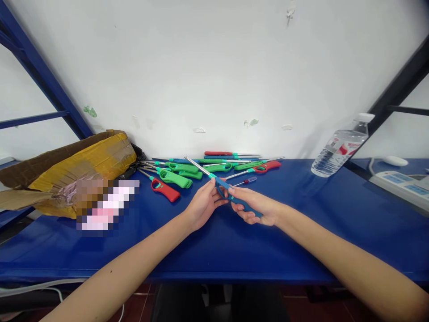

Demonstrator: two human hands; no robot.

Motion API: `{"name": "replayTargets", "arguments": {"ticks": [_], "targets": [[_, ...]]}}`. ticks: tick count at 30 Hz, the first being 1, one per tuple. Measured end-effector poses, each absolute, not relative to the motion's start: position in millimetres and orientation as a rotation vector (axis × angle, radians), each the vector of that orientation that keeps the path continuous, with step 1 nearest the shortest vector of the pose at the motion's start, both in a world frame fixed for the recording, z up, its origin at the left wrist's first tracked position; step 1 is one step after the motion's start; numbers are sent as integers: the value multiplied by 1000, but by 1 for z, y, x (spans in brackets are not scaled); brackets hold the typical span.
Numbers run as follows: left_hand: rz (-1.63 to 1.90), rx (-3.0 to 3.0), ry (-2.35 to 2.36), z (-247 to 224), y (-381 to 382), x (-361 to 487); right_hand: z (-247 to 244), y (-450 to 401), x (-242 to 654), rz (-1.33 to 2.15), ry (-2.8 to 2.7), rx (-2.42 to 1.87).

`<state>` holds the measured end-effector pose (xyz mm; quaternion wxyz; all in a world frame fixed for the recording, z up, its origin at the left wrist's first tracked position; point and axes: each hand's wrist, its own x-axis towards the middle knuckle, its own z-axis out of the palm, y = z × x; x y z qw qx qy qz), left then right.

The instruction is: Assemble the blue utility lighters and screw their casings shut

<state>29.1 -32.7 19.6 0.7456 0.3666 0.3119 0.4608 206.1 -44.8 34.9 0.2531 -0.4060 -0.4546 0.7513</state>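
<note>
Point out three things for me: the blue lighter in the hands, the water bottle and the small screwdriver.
Blue lighter (223, 183): head view, on the front of its handle.
Water bottle (342, 146): head view, on its label.
Small screwdriver (249, 180): head view, on its handle.

My single view looks out from my head, above the near edge of the counter (208, 257), facing forward and down. It sits close over my fingers (247, 215), wide enough to reach the far edge and the wall (201, 67) behind.

blue-and-teal lighter (222, 183); blue tabletop (221, 252)
</note>
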Motion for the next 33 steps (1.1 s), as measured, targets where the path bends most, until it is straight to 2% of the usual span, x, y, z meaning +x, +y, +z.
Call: {"name": "replayTargets", "arguments": {"ticks": [20, 28, 33], "targets": [[1027, 898, 660, 13, -28, 28, 32, -43, 205, 2071, -1239, -1131], [1177, 818, 723, 19, -22, 23, 35, -42, 211, 2119, -1166, -840], [1135, 843, 687, 19, -19, 21, 33, -43, 209, 2179, -1096, -818]]}}
